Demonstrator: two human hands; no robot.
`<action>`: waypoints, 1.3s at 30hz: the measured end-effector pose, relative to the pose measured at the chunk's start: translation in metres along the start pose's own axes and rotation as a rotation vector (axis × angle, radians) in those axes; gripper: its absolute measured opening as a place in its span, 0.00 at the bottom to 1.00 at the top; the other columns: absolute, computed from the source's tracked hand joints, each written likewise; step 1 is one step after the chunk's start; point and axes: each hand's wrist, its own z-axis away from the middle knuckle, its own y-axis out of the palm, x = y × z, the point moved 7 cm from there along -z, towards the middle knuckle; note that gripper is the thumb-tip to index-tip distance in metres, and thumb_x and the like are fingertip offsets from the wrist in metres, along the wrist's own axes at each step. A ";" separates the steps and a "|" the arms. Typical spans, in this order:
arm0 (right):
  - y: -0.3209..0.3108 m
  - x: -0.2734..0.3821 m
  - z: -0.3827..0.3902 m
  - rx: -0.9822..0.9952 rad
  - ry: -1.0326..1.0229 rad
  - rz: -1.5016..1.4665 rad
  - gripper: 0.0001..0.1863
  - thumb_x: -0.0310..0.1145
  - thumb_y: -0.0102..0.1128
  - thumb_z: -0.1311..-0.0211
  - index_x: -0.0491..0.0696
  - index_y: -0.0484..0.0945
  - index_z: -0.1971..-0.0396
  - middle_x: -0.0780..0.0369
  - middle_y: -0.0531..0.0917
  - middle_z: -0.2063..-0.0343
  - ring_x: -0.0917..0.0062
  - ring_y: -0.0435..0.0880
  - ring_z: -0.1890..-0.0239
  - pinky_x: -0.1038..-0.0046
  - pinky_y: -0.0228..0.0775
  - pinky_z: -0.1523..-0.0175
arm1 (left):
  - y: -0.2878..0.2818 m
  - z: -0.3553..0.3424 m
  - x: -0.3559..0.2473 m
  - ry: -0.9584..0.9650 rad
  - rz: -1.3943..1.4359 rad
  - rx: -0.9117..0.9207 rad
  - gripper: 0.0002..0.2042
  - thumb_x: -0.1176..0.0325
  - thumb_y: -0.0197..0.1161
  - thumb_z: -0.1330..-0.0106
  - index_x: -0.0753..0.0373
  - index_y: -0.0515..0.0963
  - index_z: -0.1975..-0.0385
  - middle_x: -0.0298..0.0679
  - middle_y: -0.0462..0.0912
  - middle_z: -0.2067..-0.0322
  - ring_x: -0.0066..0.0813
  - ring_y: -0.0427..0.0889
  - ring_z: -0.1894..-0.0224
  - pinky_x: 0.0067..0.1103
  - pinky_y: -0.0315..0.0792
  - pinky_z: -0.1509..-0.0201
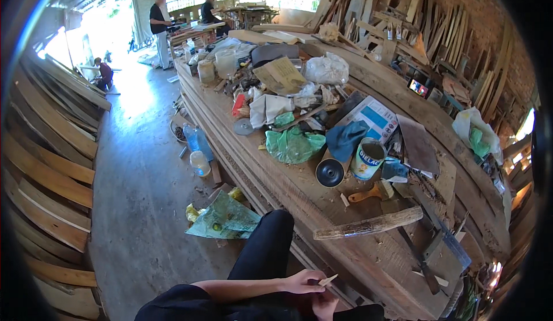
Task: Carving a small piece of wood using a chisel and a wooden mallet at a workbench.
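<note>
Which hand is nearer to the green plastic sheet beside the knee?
Left. The left hand, holding a wood sliver, is below and right of the plastic sheet in view; the right hand is lower and farther right.

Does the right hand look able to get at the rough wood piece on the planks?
Probably yes: mostly bare planks lie between the right hand and the rough wood piece, though it may take some stretch.

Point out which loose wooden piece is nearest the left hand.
The small, pale, pointed sliver at the left hand's fingertips; the longer, curved piece near the brush lies untouched.
</note>
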 end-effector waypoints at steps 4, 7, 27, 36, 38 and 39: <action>0.007 -0.047 0.010 -0.060 0.125 -0.276 0.10 0.20 0.61 0.48 0.39 0.81 0.64 0.64 0.83 0.74 0.85 0.79 0.71 0.80 0.72 0.65 | -0.010 0.003 0.011 -0.103 -0.018 -0.101 0.12 0.67 0.63 0.38 0.69 0.78 0.61 0.40 0.81 0.69 0.26 0.80 0.65 0.21 0.71 0.61; 0.015 -0.073 0.016 -0.017 0.283 -0.428 0.08 0.22 0.62 0.47 0.39 0.81 0.65 0.64 0.83 0.74 0.85 0.78 0.72 0.81 0.71 0.64 | -0.017 0.006 0.026 -0.246 0.026 -0.171 0.11 0.68 0.63 0.38 0.69 0.78 0.61 0.40 0.81 0.69 0.21 0.78 0.65 0.20 0.71 0.61; -0.003 -0.081 0.011 -0.195 0.343 -0.429 0.06 0.27 0.64 0.43 0.40 0.79 0.75 0.65 0.81 0.79 0.85 0.76 0.75 0.82 0.67 0.68 | -0.008 0.006 0.021 -0.141 -0.160 -0.040 0.12 0.68 0.65 0.43 0.69 0.77 0.63 0.44 0.81 0.71 0.30 0.80 0.69 0.24 0.74 0.68; -0.014 -0.062 0.005 -0.195 0.236 -0.329 0.07 0.28 0.63 0.43 0.41 0.78 0.76 0.66 0.80 0.79 0.85 0.75 0.75 0.82 0.67 0.68 | -0.010 0.006 0.013 -0.172 -0.194 -0.089 0.11 0.69 0.65 0.42 0.69 0.77 0.64 0.44 0.82 0.70 0.31 0.81 0.70 0.23 0.74 0.68; -0.013 -0.060 0.007 -0.153 0.398 -0.326 0.07 0.27 0.64 0.44 0.41 0.77 0.77 0.68 0.78 0.80 0.84 0.75 0.76 0.81 0.67 0.68 | -0.007 0.007 0.010 -0.161 -0.210 -0.040 0.10 0.70 0.64 0.41 0.69 0.77 0.63 0.45 0.81 0.70 0.31 0.81 0.70 0.23 0.73 0.68; -0.012 -0.049 0.003 -0.128 0.331 -0.352 0.07 0.27 0.64 0.44 0.41 0.77 0.77 0.68 0.78 0.80 0.84 0.75 0.76 0.81 0.67 0.68 | -0.004 0.008 0.010 -0.187 -0.220 0.008 0.10 0.70 0.63 0.41 0.68 0.76 0.63 0.45 0.81 0.69 0.32 0.81 0.70 0.23 0.73 0.68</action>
